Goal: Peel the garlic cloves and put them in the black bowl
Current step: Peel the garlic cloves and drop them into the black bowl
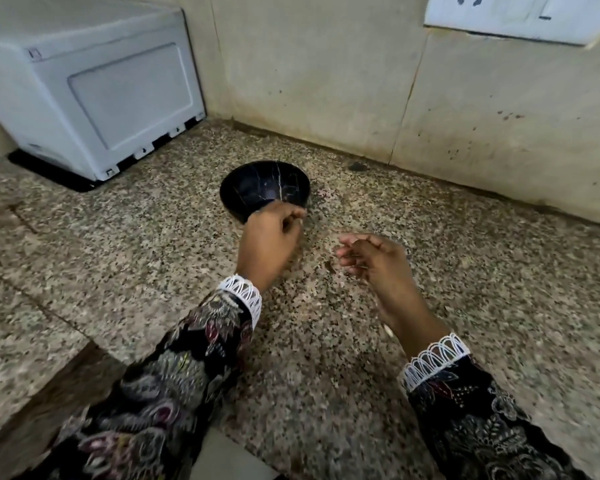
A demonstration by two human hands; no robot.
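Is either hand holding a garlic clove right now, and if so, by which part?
Cannot be told. The left hand is curled by the black bowl's near rim, and the right hand has loosely curled fingers; no clove or skin shows in either grip.

No legible text, brand, number or sign anywhere: only a tiny unreadable mark at the top corner of the white appliance [94, 88] in the upper left, and blank faces on the switch plate [520, 15] at upper right.
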